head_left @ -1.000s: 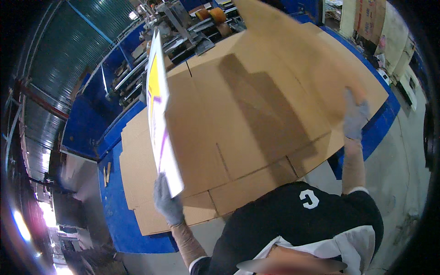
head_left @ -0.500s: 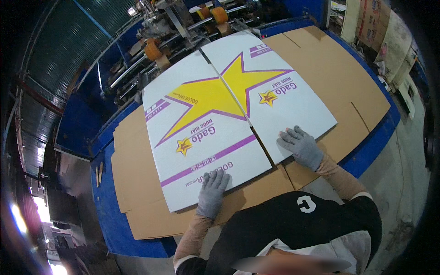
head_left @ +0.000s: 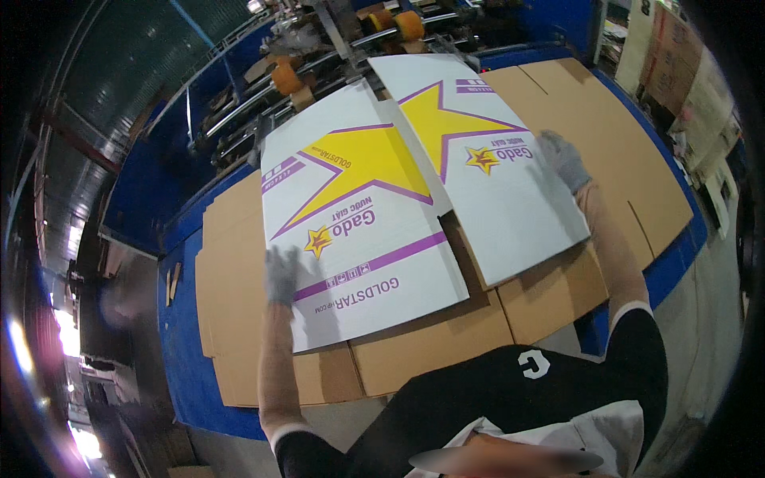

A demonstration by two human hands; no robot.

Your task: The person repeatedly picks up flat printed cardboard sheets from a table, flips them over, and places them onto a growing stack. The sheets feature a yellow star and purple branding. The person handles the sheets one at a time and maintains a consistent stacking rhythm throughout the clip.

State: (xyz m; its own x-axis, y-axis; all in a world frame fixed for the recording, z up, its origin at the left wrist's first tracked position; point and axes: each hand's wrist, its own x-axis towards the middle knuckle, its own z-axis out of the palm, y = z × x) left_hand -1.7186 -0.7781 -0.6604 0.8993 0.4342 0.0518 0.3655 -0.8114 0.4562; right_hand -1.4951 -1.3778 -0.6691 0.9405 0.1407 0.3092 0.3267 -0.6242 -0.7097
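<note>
A white printed cardboard box blank (head_left: 374, 263) with yellow stars and purple stripes lies before me in two panels, with a slanting gap between them. My gloved left hand (head_left: 282, 275) rests at the left panel's outer edge, fingers stretched out. My gloved right hand (head_left: 564, 163) is at the outer edge of the right panel (head_left: 526, 215), somewhat smeared. Whether its fingers grip the edge I cannot tell. Brown cardboard sheets (head_left: 231, 311) lie beneath the blank and reach out on both sides.
The sheets lie on a blue table (head_left: 183, 358). Beyond the blank stands a machine with metal shafts and orange rollers (head_left: 285, 78). Thin wooden strips (head_left: 173, 284) lie at the table's left. Stacked cardboard (head_left: 673, 52) stands at the far right.
Both hands have left the blank's near edge: the left went to the left side, the right up the right side. The panels have shifted and the gap between them is wider.
</note>
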